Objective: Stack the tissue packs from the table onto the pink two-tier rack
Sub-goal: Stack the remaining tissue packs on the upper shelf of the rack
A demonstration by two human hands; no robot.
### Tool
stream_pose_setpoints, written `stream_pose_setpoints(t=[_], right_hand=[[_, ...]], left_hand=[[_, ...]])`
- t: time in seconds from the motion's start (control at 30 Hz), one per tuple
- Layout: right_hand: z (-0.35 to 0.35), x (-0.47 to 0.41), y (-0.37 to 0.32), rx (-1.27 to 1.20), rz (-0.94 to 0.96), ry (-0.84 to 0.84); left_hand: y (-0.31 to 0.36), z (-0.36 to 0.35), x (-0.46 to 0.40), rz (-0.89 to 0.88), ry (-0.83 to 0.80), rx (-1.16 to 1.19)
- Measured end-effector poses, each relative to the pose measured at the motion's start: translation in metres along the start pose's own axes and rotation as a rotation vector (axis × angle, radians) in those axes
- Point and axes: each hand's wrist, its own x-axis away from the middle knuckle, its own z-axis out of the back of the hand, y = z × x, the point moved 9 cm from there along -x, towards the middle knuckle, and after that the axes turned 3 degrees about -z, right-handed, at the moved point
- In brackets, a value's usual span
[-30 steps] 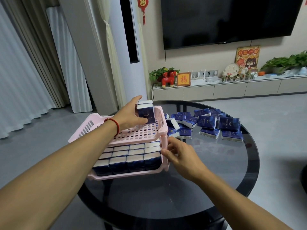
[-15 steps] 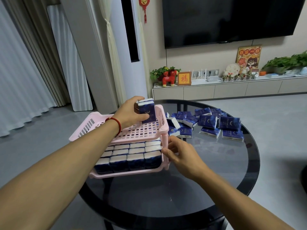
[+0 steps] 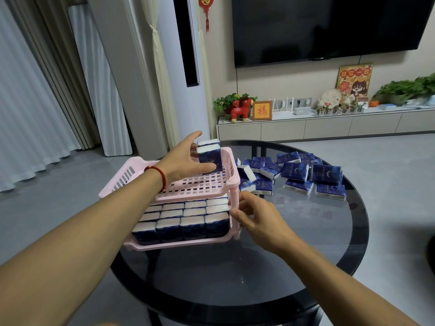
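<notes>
The pink two-tier rack (image 3: 188, 188) stands on the left part of a round dark glass table (image 3: 306, 250). Rows of blue and white tissue packs (image 3: 186, 220) fill its lower tier. Two tissue packs (image 3: 210, 158) stand upright in the far right corner of the upper tier. My left hand (image 3: 183, 161) holds them between thumb and fingers, with the index finger raised behind them. My right hand (image 3: 254, 215) grips the rack's front right post. Several loose tissue packs (image 3: 303, 175) lie in a pile on the table to the right of the rack.
The rest of the upper tier's grid floor is bare. Behind the table are a low TV cabinet (image 3: 329, 125) with ornaments and plants, a wall TV, and a standing air conditioner (image 3: 183, 67). Grey floor surrounds the table.
My left hand has set the two packs deeper into the upper tier's far right corner, and its index finger has lifted. My right hand has closed on the rack's front right post.
</notes>
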Motion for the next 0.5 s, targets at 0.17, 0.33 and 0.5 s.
stream_pose_setpoints(t=[0.17, 0.33, 0.5], right_hand=[[0.014, 0.001, 0.005, -0.052, -0.008, 0.009], [0.072, -0.004, 0.064, 0.064, -0.155, 0.316], [0.126, 0.015, 0.132, 0.286, -0.335, 0.584]], left_hand=[[0.035, 0.021, 0.04, -0.118, 0.188, -0.11], [0.115, 0.001, 0.129, -0.621, 0.621, -0.22], [0.13, -0.127, 0.134, -0.815, 0.171, -0.24]])
